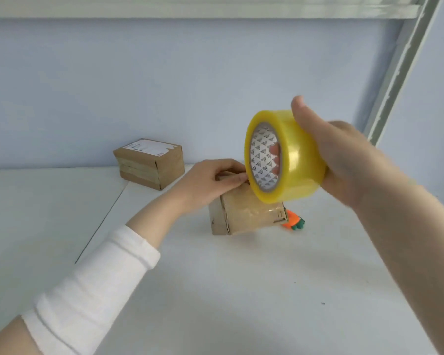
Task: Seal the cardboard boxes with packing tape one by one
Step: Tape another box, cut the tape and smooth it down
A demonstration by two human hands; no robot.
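right hand (344, 160) grips yellow tape roll (290, 157), fingers through core, raised above box | left hand (210, 180) presses down on top of cardboard box (246, 213), fingers curled at its upper edge | box on white table (215, 290), centre | stacked boxes (149, 162) behind-left, well apart | orange carrot-shaped object (292, 221) just beside box, right

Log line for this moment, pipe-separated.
left hand: holds box top | right hand: grips tape roll above box | box: tape on near face | stacked boxes: back left, untouched
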